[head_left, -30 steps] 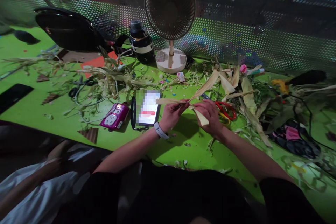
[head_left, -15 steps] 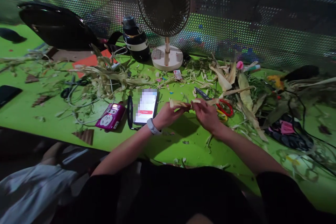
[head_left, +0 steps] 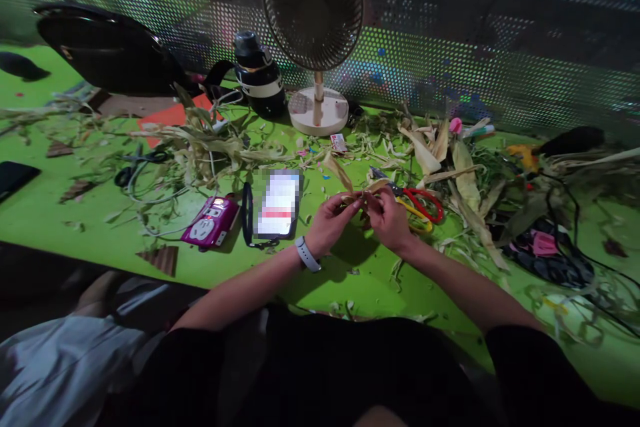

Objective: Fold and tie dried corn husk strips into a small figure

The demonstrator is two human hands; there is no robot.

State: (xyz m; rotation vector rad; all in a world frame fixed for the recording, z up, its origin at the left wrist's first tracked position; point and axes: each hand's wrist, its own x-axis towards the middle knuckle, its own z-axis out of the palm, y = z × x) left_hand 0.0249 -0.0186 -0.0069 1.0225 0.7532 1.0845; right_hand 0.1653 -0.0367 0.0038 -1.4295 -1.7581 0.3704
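Both hands meet above the green table (head_left: 300,280), fingertips almost touching. My left hand (head_left: 330,220), with a pale watch on its wrist, pinches a dry corn husk strip (head_left: 339,170) whose loose end sticks up and away from me. My right hand (head_left: 390,219) is closed on the same husk piece, and another pale end shows above its fingers. The part between the fingertips is mostly hidden. Just right of that hand lie scissors with red and yellow handles (head_left: 425,203). A lit phone (head_left: 280,203) rests left of my left hand.
A purple power strip (head_left: 210,221) with a white cable lies left of the phone. Behind stand a desk fan (head_left: 318,110) and a dark bottle (head_left: 260,83). Husk heaps (head_left: 467,173) spread right and left, with black scissors (head_left: 140,161) among them. Someone's pale-clothed leg (head_left: 65,353) shows lower left.
My left hand has shifted a little right and turned, closing up to my right hand. The husk end now points upward, where it lay lower before.
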